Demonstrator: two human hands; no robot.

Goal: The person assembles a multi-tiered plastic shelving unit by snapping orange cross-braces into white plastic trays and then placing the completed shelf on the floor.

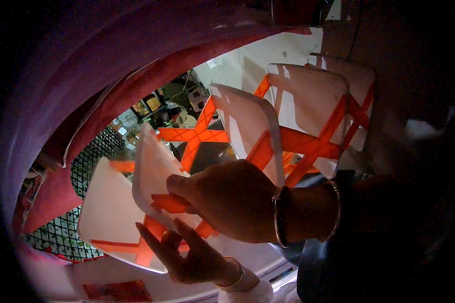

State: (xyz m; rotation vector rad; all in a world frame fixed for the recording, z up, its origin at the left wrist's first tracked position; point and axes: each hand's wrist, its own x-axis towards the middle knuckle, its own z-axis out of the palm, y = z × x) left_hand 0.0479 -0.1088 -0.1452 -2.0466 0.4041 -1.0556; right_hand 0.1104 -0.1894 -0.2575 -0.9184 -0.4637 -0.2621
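Several pale, flat panels with rounded corners stand in a row, linked by crossing orange straps. My right hand (225, 197) reaches in from the right, a thin bracelet on its wrist. Its thumb and fingers are closed on a short orange strap (169, 203) at the face of the second panel (156, 166) from the left. Just below, my left hand (194, 260) has its fingers apart beside that panel's lower edge and a crossing strap (146, 247). Whether its fingertips touch the strap I cannot tell. The leftmost panel (108, 212) leans behind those fingers.
Farther right stand more panels (308, 96). Pinkish cloth (111, 91) drapes over the left and top. Behind it lie a dark mesh (93, 156) and a clutter of small items (154, 103). A red patch (117, 291) shows at the lower left. The right side is dark.
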